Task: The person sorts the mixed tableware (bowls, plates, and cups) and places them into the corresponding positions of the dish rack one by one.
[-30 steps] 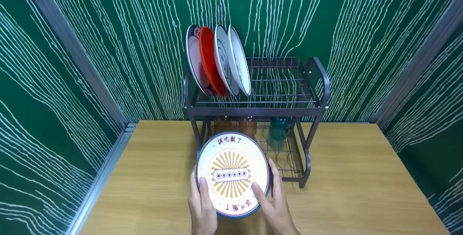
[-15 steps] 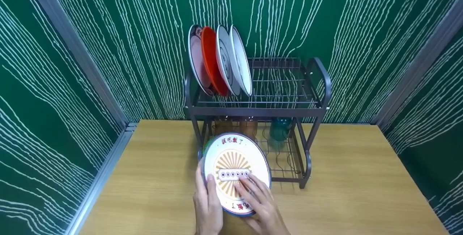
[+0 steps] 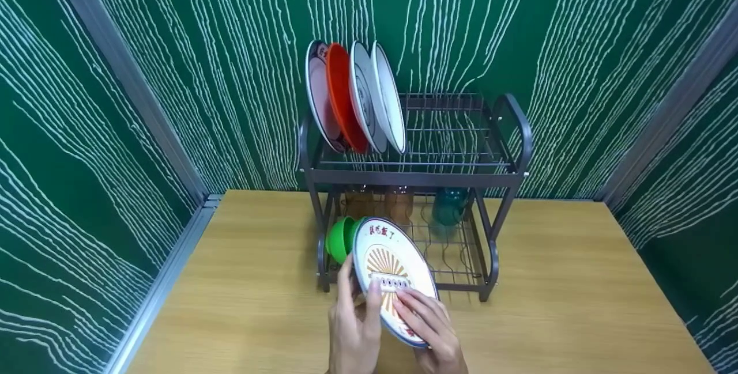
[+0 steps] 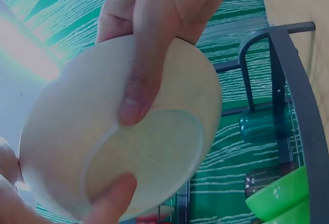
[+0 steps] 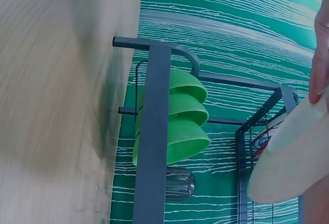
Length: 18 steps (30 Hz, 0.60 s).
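Note:
A white plate (image 3: 418,264) with a blue rim, an orange ray pattern and red lettering is held tilted in the head view. My left hand (image 3: 354,331) grips its left edge, with the thumb near the printed face. My right hand (image 3: 438,333) grips the lower right part, its fingers lying across the face; the thumb is mostly hidden. The plain pale underside of the plate (image 4: 67,126) fills much of the left wrist view, with fingers pressed on it. In the right wrist view the plate (image 5: 288,167) shows at the right edge.
Behind the plate stands a dark two-tier dish rack (image 3: 415,178). Its top tier holds upright plates, among them a red plate (image 3: 346,97). Below are green bowls (image 3: 339,238), amber cups (image 3: 399,204) and a teal cup (image 3: 451,207). A wooden table (image 3: 248,282) lies underneath.
The plate has turned from nearly facing the camera to a steeper tilt and shifted right, uncovering the green bowls. My right hand has moved from the right edge to across the face.

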Available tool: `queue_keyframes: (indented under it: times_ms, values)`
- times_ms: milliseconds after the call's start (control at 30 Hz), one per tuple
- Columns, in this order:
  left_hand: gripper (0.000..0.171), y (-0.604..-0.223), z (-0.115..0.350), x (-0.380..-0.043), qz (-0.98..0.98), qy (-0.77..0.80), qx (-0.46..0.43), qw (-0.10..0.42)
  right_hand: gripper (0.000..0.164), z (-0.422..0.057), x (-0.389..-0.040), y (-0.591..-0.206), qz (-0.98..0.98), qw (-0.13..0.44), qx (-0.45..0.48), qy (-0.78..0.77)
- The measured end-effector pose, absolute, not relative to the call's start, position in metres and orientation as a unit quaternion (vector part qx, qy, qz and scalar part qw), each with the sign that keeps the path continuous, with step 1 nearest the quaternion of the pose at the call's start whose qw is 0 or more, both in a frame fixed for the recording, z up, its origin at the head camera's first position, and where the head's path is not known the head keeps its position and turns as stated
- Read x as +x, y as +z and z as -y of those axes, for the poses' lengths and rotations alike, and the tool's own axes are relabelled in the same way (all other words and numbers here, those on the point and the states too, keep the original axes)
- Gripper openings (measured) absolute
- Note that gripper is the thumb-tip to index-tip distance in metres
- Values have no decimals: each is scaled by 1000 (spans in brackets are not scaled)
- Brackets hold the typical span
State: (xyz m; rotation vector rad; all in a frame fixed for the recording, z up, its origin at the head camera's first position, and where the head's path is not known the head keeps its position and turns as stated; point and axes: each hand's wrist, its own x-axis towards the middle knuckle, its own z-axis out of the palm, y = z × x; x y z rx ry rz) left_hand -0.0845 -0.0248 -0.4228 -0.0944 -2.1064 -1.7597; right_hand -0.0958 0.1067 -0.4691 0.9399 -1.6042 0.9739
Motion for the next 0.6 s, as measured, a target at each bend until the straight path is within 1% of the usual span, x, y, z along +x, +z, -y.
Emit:
queue_keyframes:
  times_ms: [133,267,467,600]
  values:
    - [57,-420,21,-84,764,-616,-32,191,23,-109,-98,-471,636,503,403,424]
    - [58,-419,18,-84,776,-604,-27,180,24,-111,-97,-475,627,486,408,452]
    - [53,-423,17,-88,769,-615,-46,168,23,-114,-94,-483,618,453,397,505]
    - [49,-425,16,-92,770,-611,-53,177,24,-115,-92,-488,612,444,379,534]
